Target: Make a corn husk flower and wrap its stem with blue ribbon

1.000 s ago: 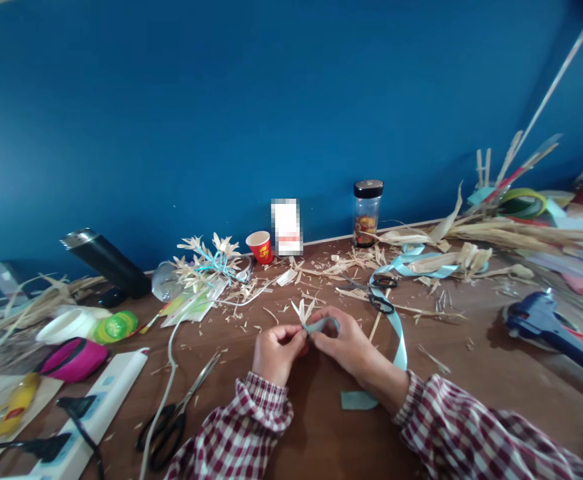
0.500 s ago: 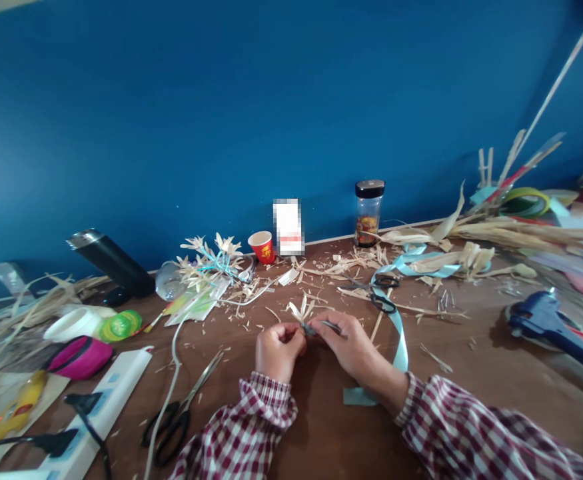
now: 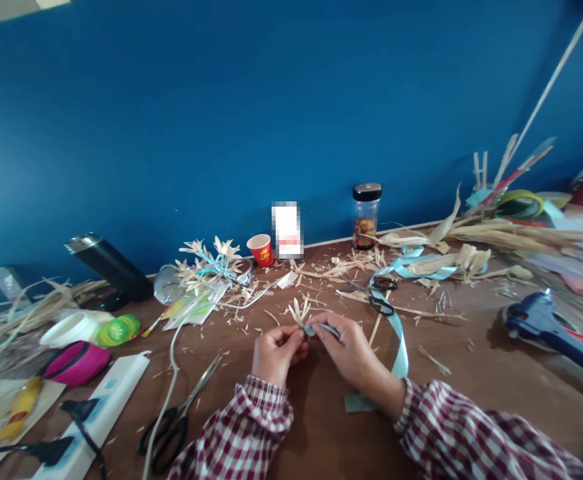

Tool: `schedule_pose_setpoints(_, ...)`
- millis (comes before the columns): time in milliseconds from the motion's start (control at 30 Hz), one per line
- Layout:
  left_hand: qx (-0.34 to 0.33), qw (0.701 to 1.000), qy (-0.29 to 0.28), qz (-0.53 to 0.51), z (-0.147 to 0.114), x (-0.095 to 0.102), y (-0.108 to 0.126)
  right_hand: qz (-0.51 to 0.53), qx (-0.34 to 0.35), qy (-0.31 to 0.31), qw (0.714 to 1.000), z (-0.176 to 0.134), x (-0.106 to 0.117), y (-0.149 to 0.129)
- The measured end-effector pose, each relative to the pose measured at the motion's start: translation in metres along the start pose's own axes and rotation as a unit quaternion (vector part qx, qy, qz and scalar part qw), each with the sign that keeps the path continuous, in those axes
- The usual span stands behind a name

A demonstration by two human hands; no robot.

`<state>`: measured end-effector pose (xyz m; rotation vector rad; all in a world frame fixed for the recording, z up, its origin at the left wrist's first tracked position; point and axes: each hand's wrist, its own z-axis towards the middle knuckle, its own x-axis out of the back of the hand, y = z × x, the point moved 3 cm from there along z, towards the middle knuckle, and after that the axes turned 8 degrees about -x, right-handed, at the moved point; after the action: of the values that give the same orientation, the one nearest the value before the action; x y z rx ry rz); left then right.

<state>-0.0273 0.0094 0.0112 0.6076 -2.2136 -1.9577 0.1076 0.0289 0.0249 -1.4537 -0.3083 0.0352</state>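
Note:
My left hand [image 3: 277,352] is closed, its fingertips pinching the base of a small pale flower [image 3: 300,309] that looks made of dried husk. The petals stand up and spread above the fingers. Close against it, my right hand [image 3: 350,347] is closed on a narrow grey-blue strip [image 3: 309,330], which touches the flower's base and runs back under the fingers. A light-blue ribbon [image 3: 399,337] passes behind my right wrist, and a flat blue piece [image 3: 360,403] lies below that wrist. Black-handled scissors [image 3: 184,408] rest left of my left forearm.
Finished-looking husk flowers [image 3: 211,261], a red paper cup [image 3: 260,251] and a glass jar [image 3: 367,219] stand along the back. A blue glue gun [image 3: 546,323] lies right. At left are a power strip [image 3: 114,393], a white cable [image 3: 173,353] and a black flask [image 3: 114,267]. Husk scraps litter the table.
Both hands stay together at the flower's base, with only slight finger movement. The grey-blue strip shows a little more beside the base. The whole view has shifted slightly.

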Motion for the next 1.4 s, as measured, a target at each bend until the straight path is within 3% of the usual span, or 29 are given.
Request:
schedule_pose_setpoints(233, -0.035, 0.999, 0.000, 0.020, 0.003, 0.002, 0.001, 0.014, 0.007, -0.008, 1.000, -0.005, -0.004, -0.009)
schedule_pose_setpoints(467, -0.002, 1.000, -0.015, -0.017, 0.010, 0.006, -0.008, 0.084, -0.012, -0.043, 0.995, -0.008, -0.013, -0.008)
schedule_pose_setpoints(700, 0.050, 0.997, 0.023, -0.050, 0.000, -0.004, -0.004, 0.059, -0.033, 0.006, 0.998, -0.004, -0.011, -0.005)
schedule_pose_setpoints(867, 0.049, 0.997, 0.040, -0.045, -0.001, -0.006, -0.002, 0.095, -0.057, 0.009, 0.994, -0.003, -0.011, -0.001)
schedule_pose_setpoints(1000, 0.039, 0.998, 0.023, -0.043, 0.001, -0.003, -0.003, 0.114, -0.059, 0.006, 0.992, -0.003, -0.013, 0.003)
schedule_pose_setpoints(1233, 0.042, 0.997, -0.056, -0.023, 0.004, 0.002, 0.004, 0.298, -0.160, -0.061, 0.939, -0.003, -0.022, 0.007)
schedule_pose_setpoints(1400, 0.028, 0.994, -0.109, 0.017, 0.007, 0.007, 0.010, 0.351, -0.203, -0.089, 0.910, -0.005, -0.018, 0.002)
